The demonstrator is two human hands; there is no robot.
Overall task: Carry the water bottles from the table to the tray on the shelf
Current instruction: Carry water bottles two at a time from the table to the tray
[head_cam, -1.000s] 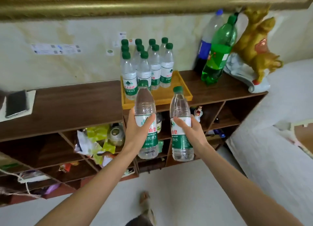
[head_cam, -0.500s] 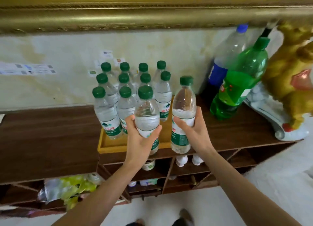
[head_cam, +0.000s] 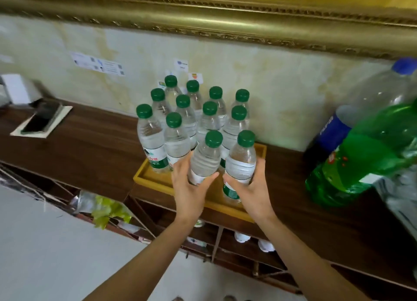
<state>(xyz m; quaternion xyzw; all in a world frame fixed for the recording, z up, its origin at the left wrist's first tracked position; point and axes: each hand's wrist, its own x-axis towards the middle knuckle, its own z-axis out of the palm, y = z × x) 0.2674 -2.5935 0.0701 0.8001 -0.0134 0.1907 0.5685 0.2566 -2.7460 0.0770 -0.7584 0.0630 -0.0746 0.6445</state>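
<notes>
Already ten green-capped water bottles [head_cam: 158, 140] are standing in the yellow tray [head_cam: 144, 176] on the shelf [head_cam: 90, 147]; the left hand [head_cam: 188, 189] and right hand [head_cam: 253, 191] are each clamping one more bottle over its near edge, seemingly not yet released.

upright bottles [head_cam: 178, 129] crowd the tray [head_cam: 144, 176] rear; front-right corner stays free.
</notes>
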